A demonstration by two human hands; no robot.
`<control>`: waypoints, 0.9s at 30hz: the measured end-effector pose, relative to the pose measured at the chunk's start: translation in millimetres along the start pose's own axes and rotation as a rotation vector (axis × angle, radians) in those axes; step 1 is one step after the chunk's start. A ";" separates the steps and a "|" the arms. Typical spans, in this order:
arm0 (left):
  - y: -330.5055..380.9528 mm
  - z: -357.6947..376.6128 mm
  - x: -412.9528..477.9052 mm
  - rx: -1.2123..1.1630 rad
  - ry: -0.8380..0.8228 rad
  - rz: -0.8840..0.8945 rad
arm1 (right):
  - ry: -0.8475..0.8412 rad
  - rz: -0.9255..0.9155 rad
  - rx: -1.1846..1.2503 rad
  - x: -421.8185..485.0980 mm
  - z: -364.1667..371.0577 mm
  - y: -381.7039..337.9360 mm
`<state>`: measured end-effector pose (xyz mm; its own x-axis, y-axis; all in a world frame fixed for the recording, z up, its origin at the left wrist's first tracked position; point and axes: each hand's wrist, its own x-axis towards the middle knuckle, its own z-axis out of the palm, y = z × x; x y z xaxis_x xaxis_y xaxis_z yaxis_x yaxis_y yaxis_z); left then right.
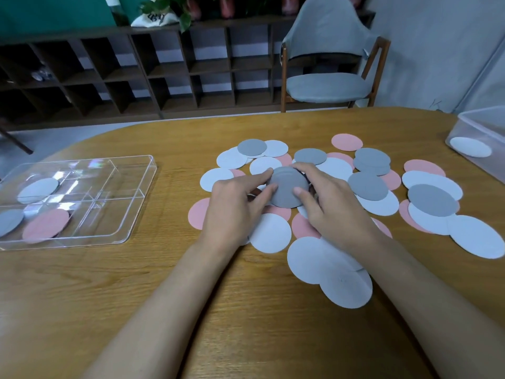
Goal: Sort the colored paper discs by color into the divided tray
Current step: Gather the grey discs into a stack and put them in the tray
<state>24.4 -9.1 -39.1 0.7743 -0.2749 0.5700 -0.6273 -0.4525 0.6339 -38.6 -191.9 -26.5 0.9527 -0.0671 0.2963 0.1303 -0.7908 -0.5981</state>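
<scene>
Several white, grey and pink paper discs [378, 184] lie scattered and overlapping across the middle and right of the table. Both hands meet over the pile on one grey disc [287, 188], which is lifted and slightly bent. My left hand [232, 209] pinches its left edge with thumb and fingers. My right hand [328, 203] grips its right edge, thumb on top. The clear divided tray [131, 214] sits to the left, apart from the hands. It holds a white disc [38, 190], a grey disc [9, 221] and a pink disc [46, 225] in separate compartments.
A clear plastic box [481, 132] with one white disc inside stands at the table's far right edge. A grey chair [328, 64] and a dark wooden shelf unit [136, 72] stand beyond the table. Bare wood shows between tray and pile.
</scene>
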 end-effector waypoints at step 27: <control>-54.9 13.7 112.1 0.590 -0.458 -0.068 | 0.106 0.102 0.068 8.7 -5.9 24.4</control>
<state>146.7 -26.6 -17.2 0.8478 -0.4975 0.1837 -0.5278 -0.8254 0.2006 -28.7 -215.3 -34.1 0.9282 -0.2115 0.3060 0.0561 -0.7336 -0.6773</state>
